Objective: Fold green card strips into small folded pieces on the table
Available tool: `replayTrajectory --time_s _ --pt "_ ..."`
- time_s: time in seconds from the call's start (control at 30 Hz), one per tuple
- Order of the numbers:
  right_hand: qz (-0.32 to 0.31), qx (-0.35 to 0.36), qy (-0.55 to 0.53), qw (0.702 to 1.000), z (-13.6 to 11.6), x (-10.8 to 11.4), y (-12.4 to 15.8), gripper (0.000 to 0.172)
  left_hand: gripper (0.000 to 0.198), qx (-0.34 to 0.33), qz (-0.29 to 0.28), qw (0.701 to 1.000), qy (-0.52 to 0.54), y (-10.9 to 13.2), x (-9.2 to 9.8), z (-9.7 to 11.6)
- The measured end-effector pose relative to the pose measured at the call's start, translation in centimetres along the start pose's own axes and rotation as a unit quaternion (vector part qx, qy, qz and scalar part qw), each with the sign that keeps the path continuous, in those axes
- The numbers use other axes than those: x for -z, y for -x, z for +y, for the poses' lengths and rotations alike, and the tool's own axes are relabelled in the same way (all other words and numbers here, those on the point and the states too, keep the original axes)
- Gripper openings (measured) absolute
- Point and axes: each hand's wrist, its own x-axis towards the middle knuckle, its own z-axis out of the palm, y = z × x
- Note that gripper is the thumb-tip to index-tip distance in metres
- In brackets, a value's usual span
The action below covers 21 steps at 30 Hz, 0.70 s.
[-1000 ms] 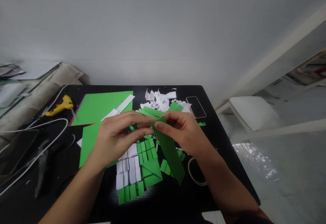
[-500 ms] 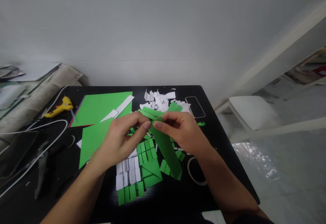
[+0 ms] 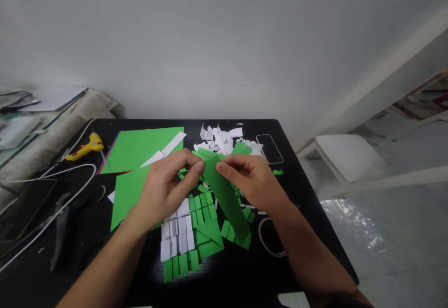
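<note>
A long green paper strip [image 3: 229, 200] hangs from my fingertips over the table, slanting down to the right. Its upper left edge is pinched between the thumb and index finger of my left hand [image 3: 171, 184]. My right hand [image 3: 250, 179] pinches the upper right edge in the same way. Below lie rows of folded white paper pieces [image 3: 178, 235] and folded green pieces [image 3: 203, 207], next to a flat green piece [image 3: 208, 240]. Behind my hands is a heap of torn white paper scraps [image 3: 222, 137].
Green paper sheets [image 3: 150, 140] with white strips lie at the left back, beside a yellow glue gun [image 3: 86, 147]. Scissors [image 3: 61, 233] and a white cable [image 3: 75, 203] are at the left. A phone [image 3: 269, 149] and a roll of tape [image 3: 272, 238] lie at the right.
The strip's top end, folded or overlapped between my fingers before, now stands flattened out between both pinches. My hands have barely moved.
</note>
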Motion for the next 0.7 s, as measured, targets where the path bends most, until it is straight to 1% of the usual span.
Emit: replayTrajectory --time_s 0.1,0.27,0.33,0.4,0.5,0.57,0.63,0.7 --pt "0.007 0.001 0.02 1.0 0.2 0.1 -0.1 0.024 0.02 0.004 -0.002 1.0 -0.004 -0.1 0.2 -0.1" --pt "0.017 0.018 0.052 0.998 0.3 0.0 -0.1 0.027 0.022 0.01 -0.029 0.999 -0.019 -0.2 0.8 -0.5" --pt "0.014 0.02 0.07 0.997 0.3 0.0 0.0 0.029 0.019 0.022 -0.036 0.999 -0.02 -0.3 0.7 -0.6" --pt "0.003 0.021 0.087 0.996 0.4 -0.2 0.0 0.03 0.015 0.033 -0.031 0.999 -0.005 -0.3 0.3 -0.6" --pt "-0.009 0.021 0.117 0.993 0.6 -0.6 0.2 0.03 0.014 0.039 0.0 0.999 0.029 -0.2 -0.7 -0.2" --pt "-0.011 0.019 0.13 0.991 0.8 -0.8 0.5 0.031 0.017 0.042 0.021 0.998 0.034 0.1 -1.1 0.0" --pt "-0.016 0.012 0.136 0.991 1.1 -0.6 1.0 0.032 0.016 0.052 0.047 0.997 0.03 0.3 -0.9 0.0" --pt "-0.028 -0.003 0.14 0.99 1.4 0.1 1.7 0.033 0.014 0.076 0.094 0.992 0.031 0.4 -0.1 -0.4"
